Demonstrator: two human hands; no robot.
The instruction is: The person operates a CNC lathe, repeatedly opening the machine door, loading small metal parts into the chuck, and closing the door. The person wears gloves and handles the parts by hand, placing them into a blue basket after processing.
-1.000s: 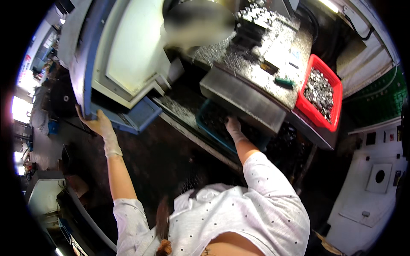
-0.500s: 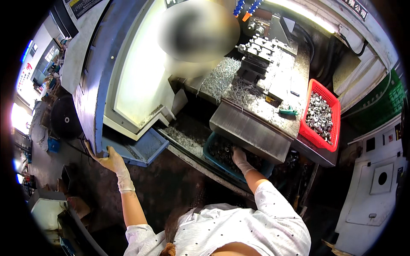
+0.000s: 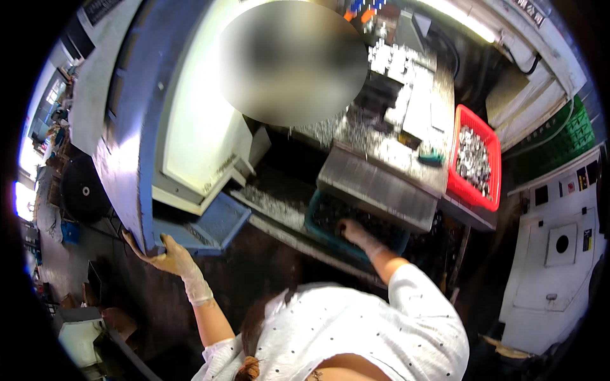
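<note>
My left hand [image 3: 168,255], in a thin pale glove, grips the lower corner of the machine's blue door panel [image 3: 147,190], thumb on one side and fingers on the other. Under a metal ledge [image 3: 375,190] sits a teal basket [image 3: 314,222] of small dark metal parts [image 3: 333,213]. My right hand [image 3: 357,233], gloved too, is over the parts in that basket. Its fingers are curled in; whether a part lies between them I cannot make out.
Metal shavings and a tool block [image 3: 387,60] cover the machine bed above the ledge. A red basket [image 3: 459,171] of shiny metal pieces stands right of it, near a green-handled tool [image 3: 431,159]. A blue tray [image 3: 225,219] juts out by the door. A blurred patch hides the machine's upper middle.
The view has shifted a little. My right hand has drawn slightly back within the teal basket and its fingers have curled. My left hand stays on the door corner.
</note>
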